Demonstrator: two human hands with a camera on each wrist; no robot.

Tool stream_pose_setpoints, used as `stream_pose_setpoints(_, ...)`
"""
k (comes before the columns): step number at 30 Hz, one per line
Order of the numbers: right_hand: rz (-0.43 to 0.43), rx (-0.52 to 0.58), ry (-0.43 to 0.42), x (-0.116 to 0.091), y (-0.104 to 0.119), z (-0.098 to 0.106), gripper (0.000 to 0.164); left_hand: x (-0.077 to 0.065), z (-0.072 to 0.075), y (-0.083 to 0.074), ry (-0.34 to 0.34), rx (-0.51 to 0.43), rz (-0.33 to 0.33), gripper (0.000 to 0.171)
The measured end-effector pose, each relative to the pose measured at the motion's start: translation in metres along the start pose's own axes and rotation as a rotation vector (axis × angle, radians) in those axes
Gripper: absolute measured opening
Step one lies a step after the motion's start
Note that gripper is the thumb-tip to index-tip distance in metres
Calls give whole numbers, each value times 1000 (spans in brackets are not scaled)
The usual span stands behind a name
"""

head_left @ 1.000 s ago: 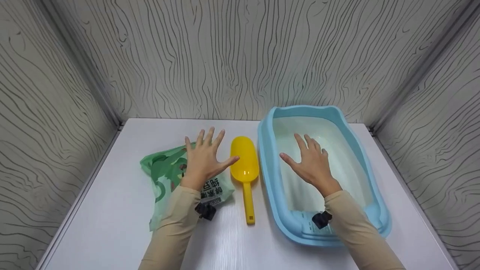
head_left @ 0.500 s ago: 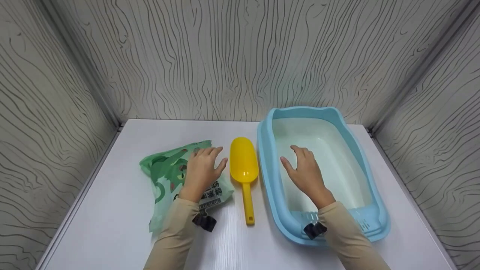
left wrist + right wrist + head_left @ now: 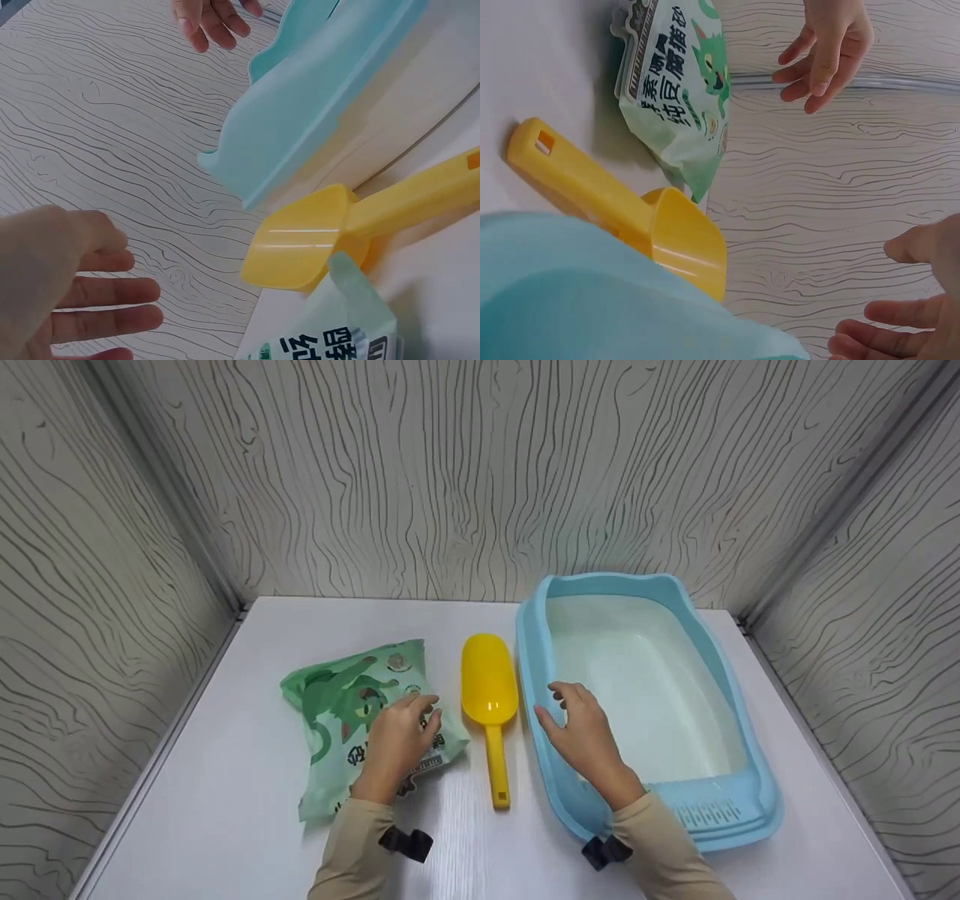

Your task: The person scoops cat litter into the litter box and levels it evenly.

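In the head view my left hand point(image 3: 397, 741) hovers over the right part of a green bag of cat litter point(image 3: 330, 697), fingers relaxed and holding nothing. My right hand point(image 3: 589, 742) is above the left side of a light blue litter tray point(image 3: 536, 667), its fingers loosely bent with nothing in them. Between the two hands lies a yellow scoop point(image 3: 489, 682), handle toward me. The left wrist view shows the loose fingers of the left hand point(image 3: 82, 292) apart from the scoop point(image 3: 300, 240). In the right wrist view, the right hand point(image 3: 915, 300) likewise touches nothing.
All three things rest on a white tabletop point(image 3: 225, 780). The scoop lies close beside the tray's left wall. Wood-grain panels point(image 3: 480, 480) enclose the table at the back and both sides. A black clip point(image 3: 405, 844) sits on the left sleeve, another point(image 3: 606, 852) on the right.
Both hands have drawn back toward me, the right also moving left. Their spread fingers have relaxed and bent. The bag, scoop and tray have stayed in place.
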State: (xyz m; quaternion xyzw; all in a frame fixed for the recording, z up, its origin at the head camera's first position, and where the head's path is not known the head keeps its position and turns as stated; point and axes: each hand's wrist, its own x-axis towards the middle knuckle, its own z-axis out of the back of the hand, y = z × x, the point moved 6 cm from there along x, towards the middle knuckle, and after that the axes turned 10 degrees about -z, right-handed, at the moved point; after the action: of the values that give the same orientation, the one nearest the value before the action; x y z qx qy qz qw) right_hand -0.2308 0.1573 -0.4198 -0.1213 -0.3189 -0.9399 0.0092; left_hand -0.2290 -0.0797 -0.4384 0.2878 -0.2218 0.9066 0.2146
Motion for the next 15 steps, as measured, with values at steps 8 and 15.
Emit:
stream_pose_setpoints(8, -28, 26, 70, -12, 9, -19, 32, -32, -4, 14, 29, -51, 110, 16)
stream_pose_setpoints(15, 27, 35, 88, -23, 19, -37, 26, -56, -6, 24, 45, -93, 197, 17)
